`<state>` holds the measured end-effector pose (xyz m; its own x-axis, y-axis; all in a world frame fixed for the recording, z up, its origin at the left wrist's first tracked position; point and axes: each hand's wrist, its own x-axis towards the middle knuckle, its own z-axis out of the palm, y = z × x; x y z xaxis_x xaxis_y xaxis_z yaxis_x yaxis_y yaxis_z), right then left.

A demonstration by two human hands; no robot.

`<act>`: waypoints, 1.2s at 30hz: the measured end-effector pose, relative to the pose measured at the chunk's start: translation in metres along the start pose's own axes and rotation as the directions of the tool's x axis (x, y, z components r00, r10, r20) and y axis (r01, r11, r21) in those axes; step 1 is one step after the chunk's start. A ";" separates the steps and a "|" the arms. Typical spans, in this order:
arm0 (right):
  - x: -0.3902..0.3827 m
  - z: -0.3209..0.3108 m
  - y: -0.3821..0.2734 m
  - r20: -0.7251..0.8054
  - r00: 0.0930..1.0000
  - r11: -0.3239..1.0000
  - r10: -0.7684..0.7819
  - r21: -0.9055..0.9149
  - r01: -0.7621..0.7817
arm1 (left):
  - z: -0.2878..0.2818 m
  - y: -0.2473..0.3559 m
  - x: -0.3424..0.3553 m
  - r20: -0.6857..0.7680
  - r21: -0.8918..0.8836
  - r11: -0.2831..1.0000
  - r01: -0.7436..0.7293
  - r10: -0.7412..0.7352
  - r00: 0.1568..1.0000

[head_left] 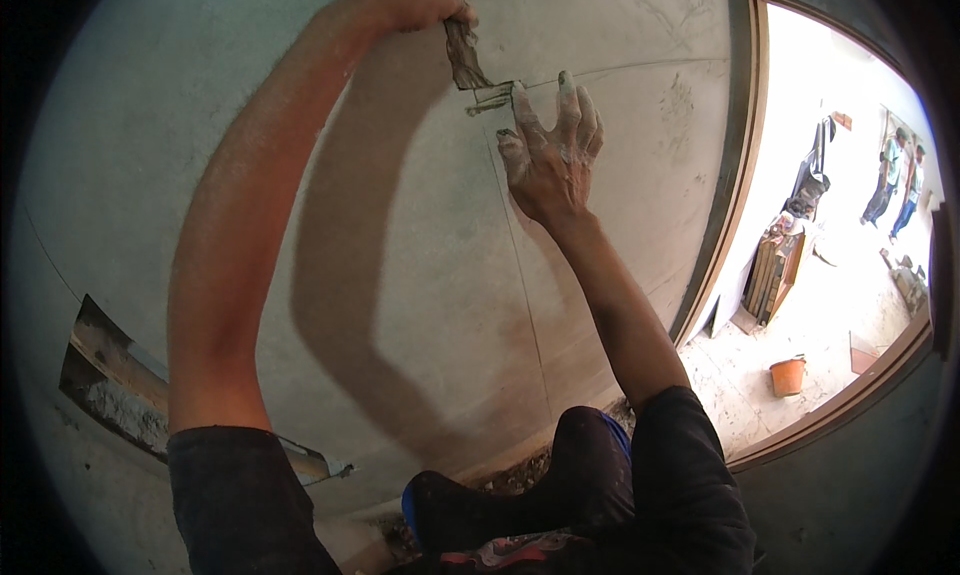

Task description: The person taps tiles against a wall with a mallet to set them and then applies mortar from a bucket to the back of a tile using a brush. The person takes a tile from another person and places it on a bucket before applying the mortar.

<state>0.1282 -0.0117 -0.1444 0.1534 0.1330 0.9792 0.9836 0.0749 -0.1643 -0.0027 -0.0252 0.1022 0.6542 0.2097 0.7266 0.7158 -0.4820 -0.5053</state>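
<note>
1. A small trowel (465, 60) is clenched in the left hand (410, 0), its blade on the wall (620, 65) near the top edge.
2. The right hand (550, 155) is spread flat, grip released, beside a fresh plaster dab (490, 97).
3. A gap (110, 385) at the wall's lower left corner is not yet filled; most work seems left.

You are facing a pale grey wall (380, 235) tinged rusty orange toward its near right. Your right hand (550, 155) is showing whitish-grey smears. You are wearing black sleeves (690, 475). An orange bucket (788, 376) is glowing at far right.
</note>
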 end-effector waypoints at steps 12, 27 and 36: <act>-0.001 0.000 0.003 0.034 0.999 1.000 0.014 -0.019 -0.013 | 0.005 -0.001 0.010 0.079 0.033 0.999 0.038 -0.040 0.996; 0.003 0.001 0.029 -0.002 0.998 0.998 0.061 0.006 -0.061 | 0.003 0.001 0.011 0.097 0.048 0.997 0.055 -0.060 0.993; 0.003 0.002 0.020 0.056 0.998 0.974 0.024 0.223 -0.036 | 0.001 0.000 0.012 0.124 0.067 0.995 0.068 -0.076 0.989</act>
<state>0.1480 -0.0076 -0.1448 0.1711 0.1898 0.9668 0.9316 0.2882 -0.2215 0.0050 -0.0218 0.1104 0.6229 0.3499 0.6997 0.7737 -0.4080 -0.4848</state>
